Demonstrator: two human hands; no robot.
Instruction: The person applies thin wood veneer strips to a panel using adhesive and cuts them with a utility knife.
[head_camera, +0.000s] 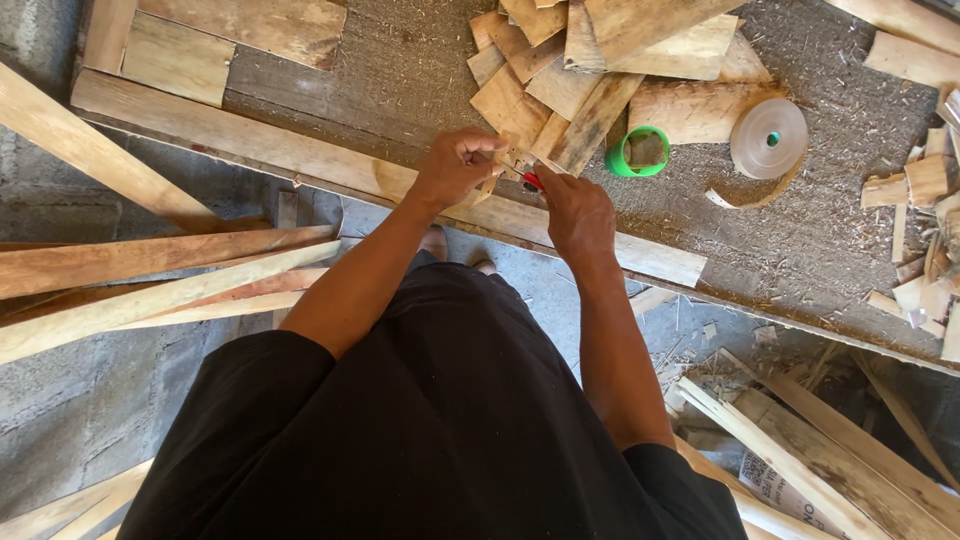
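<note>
- Head view: left hand (455, 165) is curled tight around a small wood offcut (497, 178) at the bench's near edge, just below the scrap pile (590, 70).
- Right hand (575, 215) pinches a small red-handled tool (531, 181) against it.
- The offcut looks light, stiff and splintery; best gripped on its flat faces.
- At three o'clock of the hands: green tape roll (638, 152), then a pale tape reel (768, 138).
- A printed white sack (775, 490) lies at five o'clock.

Bench (420, 70) – rough, matt, sawdust-coated. On it: offcuts (560, 80) raw pale wood; tape roll (638, 152) glossy green plastic; disc (768, 138) – smooth translucent plastic.
</note>
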